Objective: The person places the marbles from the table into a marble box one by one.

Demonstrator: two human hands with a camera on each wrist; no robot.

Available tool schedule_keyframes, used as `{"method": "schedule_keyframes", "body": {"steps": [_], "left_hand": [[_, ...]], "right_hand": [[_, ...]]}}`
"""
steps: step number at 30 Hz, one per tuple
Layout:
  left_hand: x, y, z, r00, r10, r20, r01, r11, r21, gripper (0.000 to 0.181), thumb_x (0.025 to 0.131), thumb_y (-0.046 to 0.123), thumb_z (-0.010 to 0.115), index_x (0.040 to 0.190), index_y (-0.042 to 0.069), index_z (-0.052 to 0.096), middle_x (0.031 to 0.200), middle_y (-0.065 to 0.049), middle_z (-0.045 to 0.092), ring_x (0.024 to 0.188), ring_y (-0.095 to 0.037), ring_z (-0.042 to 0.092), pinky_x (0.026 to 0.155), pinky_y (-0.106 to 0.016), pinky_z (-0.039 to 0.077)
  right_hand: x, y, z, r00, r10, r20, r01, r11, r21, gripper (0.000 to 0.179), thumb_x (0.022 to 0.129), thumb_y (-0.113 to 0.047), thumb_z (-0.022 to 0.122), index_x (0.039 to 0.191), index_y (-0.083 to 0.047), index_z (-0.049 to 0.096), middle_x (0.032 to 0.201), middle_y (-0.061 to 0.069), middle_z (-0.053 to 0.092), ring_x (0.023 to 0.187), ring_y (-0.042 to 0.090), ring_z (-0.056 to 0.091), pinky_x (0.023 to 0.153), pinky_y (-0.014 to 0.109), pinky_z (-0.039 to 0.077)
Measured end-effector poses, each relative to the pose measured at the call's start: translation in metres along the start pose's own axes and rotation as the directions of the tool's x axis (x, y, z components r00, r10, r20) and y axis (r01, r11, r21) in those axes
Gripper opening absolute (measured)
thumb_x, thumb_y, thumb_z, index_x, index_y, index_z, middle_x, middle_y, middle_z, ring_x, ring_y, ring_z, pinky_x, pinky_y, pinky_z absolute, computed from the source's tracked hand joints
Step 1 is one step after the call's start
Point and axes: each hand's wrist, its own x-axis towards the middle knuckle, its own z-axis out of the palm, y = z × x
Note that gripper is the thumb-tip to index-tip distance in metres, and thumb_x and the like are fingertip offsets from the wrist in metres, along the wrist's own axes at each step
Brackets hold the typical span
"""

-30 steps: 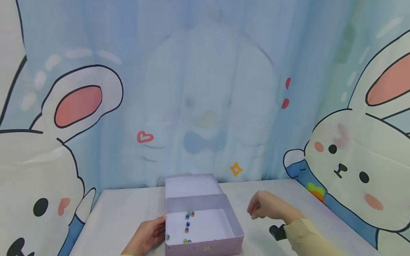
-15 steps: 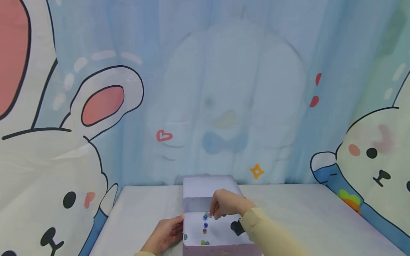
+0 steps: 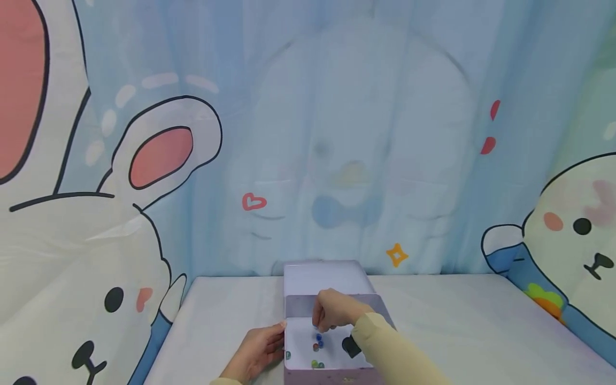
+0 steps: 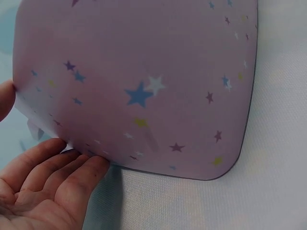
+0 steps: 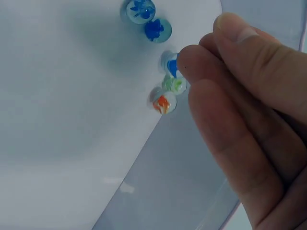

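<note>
A lilac box [image 3: 315, 377] stands open, with glass marbles on its white floor. My right hand [image 3: 337, 309] is inside it, over the far marbles. In the right wrist view its fingers hold nothing; one fingertip is right by a blue marble [image 5: 171, 66], partly covering it. A green marble [image 5: 178, 85] and an orange-and-white marble [image 5: 164, 103] touch nearby, while two more blue marbles [image 5: 157, 30] lie a little apart. My left hand [image 3: 260, 345] rests against the box's left side, thumb near the rim. The star-printed side wall [image 4: 168, 91] meets its fingertips in the left wrist view.
Inside the box, a reddish marble [image 3: 315, 347] lies mid-floor, a yellow-green marble [image 3: 315, 364] near the front wall and a clear marble [image 3: 287, 355] by the left wall. The raised lid [image 3: 324, 278] leans behind. A white cloth [image 3: 462, 321] covers the table; a patterned curtain [image 3: 346, 133] hangs beyond.
My right hand has come from right of the box to over the marbles inside. One more blue marble now lies beside the middle blue one. My left hand has stayed at the box's side.
</note>
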Motion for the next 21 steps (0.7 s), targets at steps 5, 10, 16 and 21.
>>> {"method": "schedule_keyframes", "body": {"steps": [5, 10, 16, 21], "left_hand": [[-0.001, 0.000, 0.005, 1.000, 0.012, 0.010, -0.012, 1.000, 0.002, 0.061, 0.101, 0.025, 0.066, 0.138, -0.020, 0.047, 0.136, -0.032, 0.061, 0.122, -0.035, 0.065, 0.109, -0.052, 0.052], [0.000, 0.002, 0.006, 1.000, 0.000, 0.002, 0.000, 1.000, 0.003, 0.061, 0.100, 0.026, 0.066, 0.137, -0.019, 0.048, 0.135, -0.031, 0.062, 0.120, -0.033, 0.066, 0.108, -0.051, 0.053], [0.000, 0.002, 0.005, 1.000, -0.011, 0.002, 0.011, 1.000, 0.008, 0.063, 0.100, 0.026, 0.067, 0.138, -0.019, 0.047, 0.138, -0.031, 0.060, 0.125, -0.037, 0.064, 0.109, -0.052, 0.052], [0.000, 0.000, 0.001, 1.000, -0.019, -0.010, 0.019, 1.000, 0.006, 0.063, 0.100, 0.027, 0.067, 0.139, -0.019, 0.047, 0.138, -0.030, 0.061, 0.124, -0.035, 0.064, 0.108, -0.051, 0.053]], "right_hand": [[-0.001, 0.000, 0.001, 1.000, 0.007, -0.005, -0.007, 1.000, -0.001, 0.014, 0.079, 0.006, 0.081, 0.080, -0.008, 0.076, 0.073, -0.002, 0.070, 0.066, 0.012, 0.064, 0.063, 0.029, 0.060], [-0.002, 0.002, -0.001, 1.000, -0.007, -0.010, 0.007, 1.000, -0.002, 0.013, 0.080, 0.003, 0.082, 0.079, -0.009, 0.076, 0.073, -0.002, 0.070, 0.065, 0.013, 0.064, 0.062, 0.028, 0.058], [-0.007, 0.010, -0.005, 0.999, -0.022, -0.027, 0.022, 1.000, 0.009, 0.013, 0.080, 0.003, 0.082, 0.079, -0.008, 0.076, 0.072, -0.003, 0.071, 0.065, 0.012, 0.064, 0.060, 0.027, 0.058], [-0.018, 0.021, -0.017, 0.997, -0.037, -0.063, 0.040, 0.998, 0.039, 0.012, 0.079, 0.004, 0.082, 0.079, -0.006, 0.077, 0.072, -0.001, 0.072, 0.064, 0.015, 0.065, 0.058, 0.028, 0.058]]}}
